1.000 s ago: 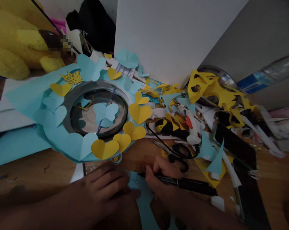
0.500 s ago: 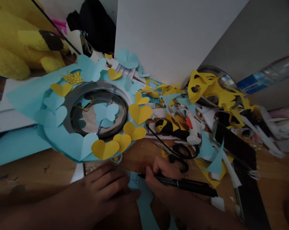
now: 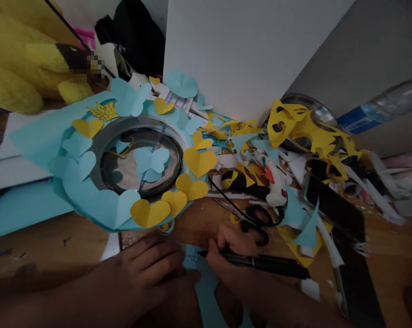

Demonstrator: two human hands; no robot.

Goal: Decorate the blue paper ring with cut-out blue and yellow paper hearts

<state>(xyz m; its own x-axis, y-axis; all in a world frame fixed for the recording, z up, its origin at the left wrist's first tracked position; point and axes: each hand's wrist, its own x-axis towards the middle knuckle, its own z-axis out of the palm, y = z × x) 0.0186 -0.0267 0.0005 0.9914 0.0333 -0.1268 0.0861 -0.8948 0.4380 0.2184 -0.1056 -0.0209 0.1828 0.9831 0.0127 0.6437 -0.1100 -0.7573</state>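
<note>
My right hand (image 3: 229, 255) is closed around a black pen (image 3: 270, 265), its tip on a piece of light blue paper (image 3: 207, 289) with cut-out edges. A small black line drawing shows on the paper beside the tip. My left hand (image 3: 154, 264) lies over the left part of the same paper, fingers stretched out, pressing it down. Just beyond both hands sits a round blue paper frame (image 3: 103, 212), decorated with blue and yellow paper hearts (image 3: 150, 212) around a dark oval middle.
Black-handled scissors (image 3: 256, 223) lie beyond my right hand, near a white glue gun (image 3: 276, 180). Yellow cut paper (image 3: 291, 120) and scraps cover the back right. A phone (image 3: 333, 207) lies at right. A yellow plush toy (image 3: 14, 59) sits at back left.
The pen tip has shifted slightly, and the small drawing on the blue paper has gained a few strokes. My left hand stays in place.
</note>
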